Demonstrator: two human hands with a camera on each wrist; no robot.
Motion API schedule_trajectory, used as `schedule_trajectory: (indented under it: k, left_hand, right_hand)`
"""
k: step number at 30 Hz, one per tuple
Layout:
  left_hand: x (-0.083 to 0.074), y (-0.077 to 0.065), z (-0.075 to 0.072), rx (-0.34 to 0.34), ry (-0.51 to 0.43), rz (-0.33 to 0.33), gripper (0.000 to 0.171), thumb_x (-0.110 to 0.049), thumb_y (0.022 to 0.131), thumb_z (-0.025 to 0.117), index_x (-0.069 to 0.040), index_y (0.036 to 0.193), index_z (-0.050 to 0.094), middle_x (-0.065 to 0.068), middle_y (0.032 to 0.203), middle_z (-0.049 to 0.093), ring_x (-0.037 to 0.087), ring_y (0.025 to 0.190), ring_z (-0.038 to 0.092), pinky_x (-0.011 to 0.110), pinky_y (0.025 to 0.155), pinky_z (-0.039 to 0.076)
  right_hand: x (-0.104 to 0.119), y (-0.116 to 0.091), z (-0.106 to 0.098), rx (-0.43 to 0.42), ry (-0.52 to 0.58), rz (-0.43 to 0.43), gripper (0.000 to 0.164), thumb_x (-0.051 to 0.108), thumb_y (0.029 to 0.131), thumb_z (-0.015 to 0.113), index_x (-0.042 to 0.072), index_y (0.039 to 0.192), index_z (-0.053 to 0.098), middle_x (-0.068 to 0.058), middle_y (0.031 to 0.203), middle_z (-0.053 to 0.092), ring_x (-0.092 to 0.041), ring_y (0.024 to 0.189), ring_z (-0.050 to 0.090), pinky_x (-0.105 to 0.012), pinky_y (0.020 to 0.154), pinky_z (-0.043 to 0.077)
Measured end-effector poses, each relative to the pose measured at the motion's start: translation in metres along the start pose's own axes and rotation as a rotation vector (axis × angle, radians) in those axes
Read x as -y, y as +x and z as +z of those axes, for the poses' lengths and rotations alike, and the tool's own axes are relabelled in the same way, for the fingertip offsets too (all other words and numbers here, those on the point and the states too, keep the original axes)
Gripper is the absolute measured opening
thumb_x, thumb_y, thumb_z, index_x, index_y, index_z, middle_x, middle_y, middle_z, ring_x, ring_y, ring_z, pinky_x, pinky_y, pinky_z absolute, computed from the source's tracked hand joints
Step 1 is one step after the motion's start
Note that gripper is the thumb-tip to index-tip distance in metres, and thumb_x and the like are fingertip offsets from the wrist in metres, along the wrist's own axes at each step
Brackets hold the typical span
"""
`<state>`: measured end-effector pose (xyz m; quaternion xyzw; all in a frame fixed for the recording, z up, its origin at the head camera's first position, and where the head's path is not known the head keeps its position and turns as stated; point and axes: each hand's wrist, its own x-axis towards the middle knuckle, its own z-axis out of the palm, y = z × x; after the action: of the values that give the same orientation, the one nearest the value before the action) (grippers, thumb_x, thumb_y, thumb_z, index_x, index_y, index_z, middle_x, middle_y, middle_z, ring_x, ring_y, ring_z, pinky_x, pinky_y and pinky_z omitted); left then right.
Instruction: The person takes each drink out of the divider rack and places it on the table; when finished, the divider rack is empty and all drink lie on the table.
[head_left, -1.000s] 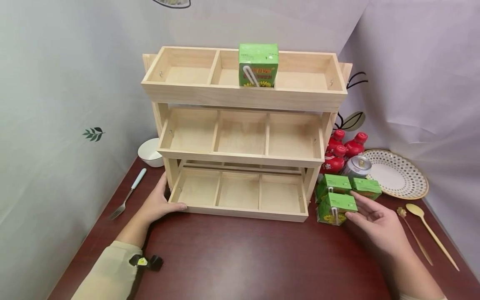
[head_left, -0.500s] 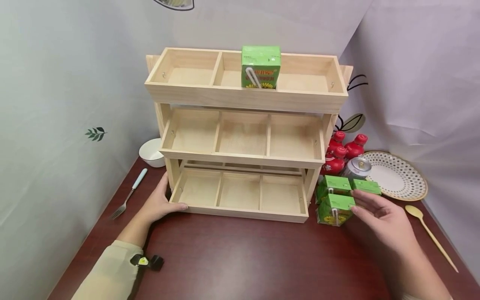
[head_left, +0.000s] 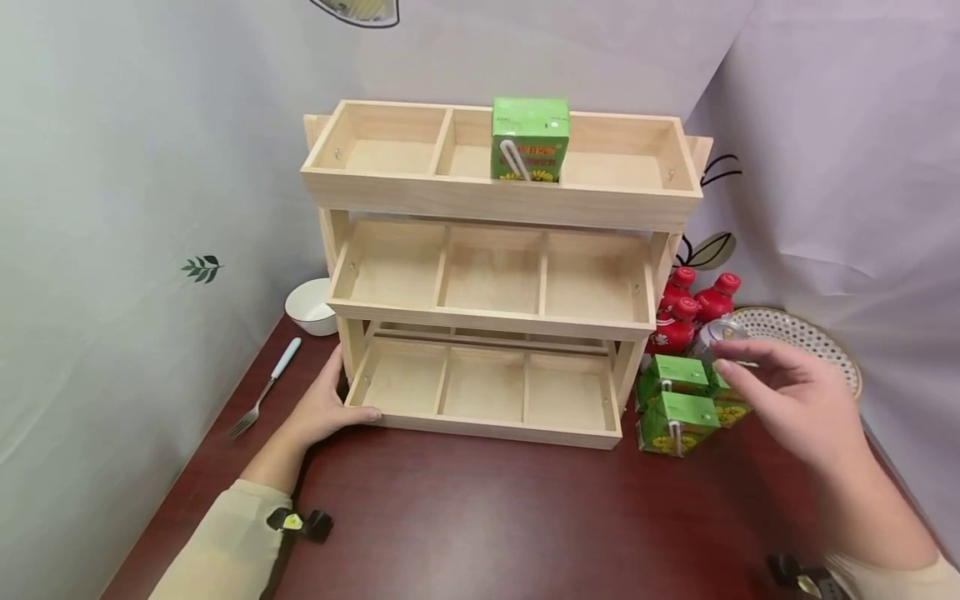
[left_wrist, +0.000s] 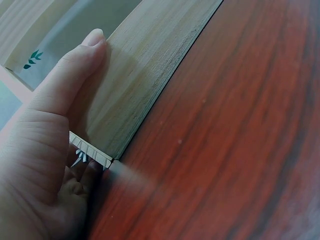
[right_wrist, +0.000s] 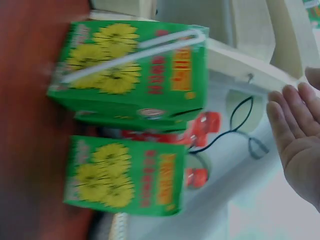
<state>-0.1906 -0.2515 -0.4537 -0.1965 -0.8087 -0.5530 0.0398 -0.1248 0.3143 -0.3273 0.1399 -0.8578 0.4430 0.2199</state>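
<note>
A three-tier wooden rack (head_left: pixel 495 204) stands on the table, each tier split into compartments. My left hand (head_left: pixel 326 404) grips its bottom left corner; in the left wrist view the thumb (left_wrist: pixel 82 67) lies on the front board and the fingers bend round the end. My right hand (head_left: pixel 806 400) holds nothing, raised over the right side with thumb and fingers apart. Close to it are green drink cartons: a front one (head_left: pixel 678 425), one behind (head_left: pixel 675 373) and one on the right (head_left: pixel 727 408), partly hidden by the hand. Another green carton (head_left: pixel 529 137) stands in the top tier.
Red-capped bottles (head_left: pixel 675 325) and a silver can (head_left: pixel 722 332) stand behind the cartons, beside a dotted plate (head_left: pixel 813 337). Left of the rack are a white bowl (head_left: pixel 311 307) and a fork (head_left: pixel 266 383). Pale cloth hangs around the table.
My right hand has drawn back from the front carton, rising up and to the right, now over the plate's front edge. The left hand keeps its grip on the rack.
</note>
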Motion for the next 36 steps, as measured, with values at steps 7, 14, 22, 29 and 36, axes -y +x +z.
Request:
schedule_trajectory:
  k: [7,14,22,29,36]
  left_hand:
    - [0.002,0.0,0.0,0.008,-0.001,0.0,0.124,-0.007,0.058,0.093,-0.017,0.155,0.017,0.016,0.148,0.033,0.038,0.127,0.04,0.024,0.097,0.036]
    - [0.004,0.002,0.0,0.011,0.014,0.009,0.124,-0.008,0.057,0.093,-0.015,0.155,0.017,0.016,0.149,0.032,0.037,0.128,0.04,0.025,0.098,0.036]
    - [0.001,0.001,-0.005,0.005,0.049,0.001,0.124,-0.01,0.057,0.094,-0.016,0.155,0.017,0.016,0.148,0.033,0.032,0.128,0.04,0.023,0.098,0.034]
    - [-0.002,0.004,-0.01,-0.009,0.036,0.031,0.124,-0.007,0.057,0.093,-0.016,0.155,0.017,0.018,0.147,0.034,0.041,0.126,0.041,0.024,0.097,0.036]
    - [0.003,0.002,-0.001,-0.004,0.018,0.008,0.125,-0.01,0.056,0.094,-0.021,0.155,0.018,0.014,0.148,0.034,0.036,0.127,0.041,0.025,0.098,0.035]
  right_hand:
    - [0.043,0.032,0.01,-0.1,0.036,-0.252,0.026,-0.015,0.074,0.073,-0.009,0.099,0.071,-0.015,0.093,0.072,-0.006,0.073,0.067,-0.014,0.07,0.05]
    - [0.082,0.062,0.024,-0.072,0.111,-0.509,0.019,-0.013,0.071,0.073,-0.014,0.09,0.07,-0.021,0.086,0.069,-0.009,0.078,0.065,-0.016,0.074,0.05]
    - [0.11,0.094,0.042,-0.174,0.276,-0.585,0.02,-0.009,0.074,0.073,-0.02,0.089,0.066,-0.024,0.095,0.068,-0.023,0.091,0.065,-0.023,0.083,0.05]
    - [0.138,0.12,0.058,-0.216,0.26,-0.582,0.026,-0.008,0.072,0.071,-0.017,0.096,0.066,-0.026,0.106,0.064,-0.031,0.102,0.058,-0.032,0.091,0.048]
    - [0.153,0.143,0.063,-0.128,0.069,-0.654,0.036,-0.008,0.076,0.07,-0.016,0.109,0.061,-0.025,0.112,0.061,-0.022,0.107,0.058,-0.034,0.091,0.049]
